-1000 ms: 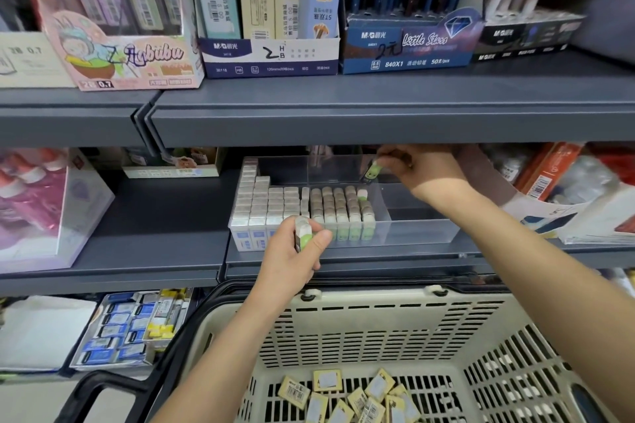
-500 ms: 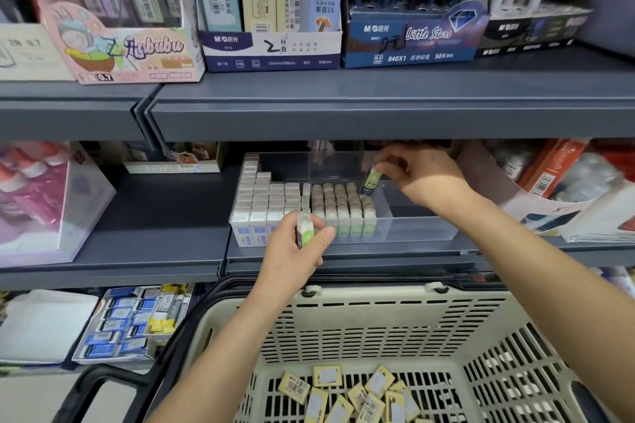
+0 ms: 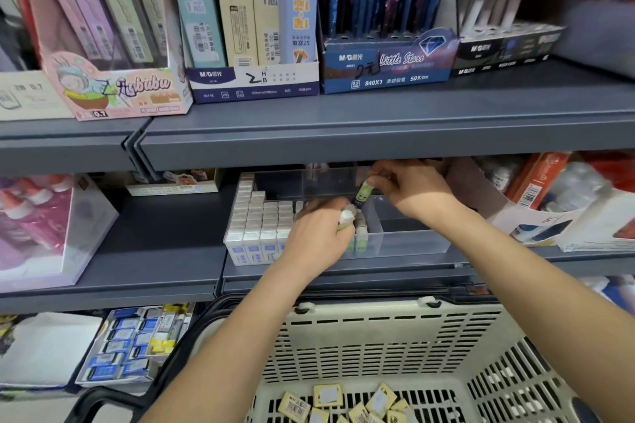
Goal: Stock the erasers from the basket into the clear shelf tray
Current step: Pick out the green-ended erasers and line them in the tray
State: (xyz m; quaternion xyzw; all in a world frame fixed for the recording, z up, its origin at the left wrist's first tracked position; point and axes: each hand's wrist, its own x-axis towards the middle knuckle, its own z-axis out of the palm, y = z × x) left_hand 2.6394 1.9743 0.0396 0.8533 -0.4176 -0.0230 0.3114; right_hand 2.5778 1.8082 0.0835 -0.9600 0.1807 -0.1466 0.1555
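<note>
- Grey shelf (image 3: 165,244) across the picture, and the clear tray (image 3: 412,244) sits at its front edge, under the upper shelf (image 3: 343,134) with its row of pencil boxes (image 3: 254,86).
- One cream basket (image 3: 378,330) just below. Yellow-wrapped erasers (image 3: 328,395) lie loose on its floor: seven or so in sight, and the frame edge cuts off the pile.
- In the tray, the left side is packed with white-and-blue erasers (image 3: 254,227) standing in tight rows. Beside them are green-sleeved erasers (image 3: 360,239), mostly hidden, so no count.
- Left hand (image 3: 319,237) is now up over the tray and covers those green rows. Half a second ago it hung in front of the tray wall.
- Its grip is curled round one white-tipped eraser (image 3: 346,218), which points toward the right hand.
- Right hand (image 3: 412,189) reaches in under the upper shelf. Its grip pinches one green eraser (image 3: 362,194) by the top, tilted, a little lower than before.
- Two hands, one eraser each, and the two erasers nearly meet above the tray's middle.
</note>
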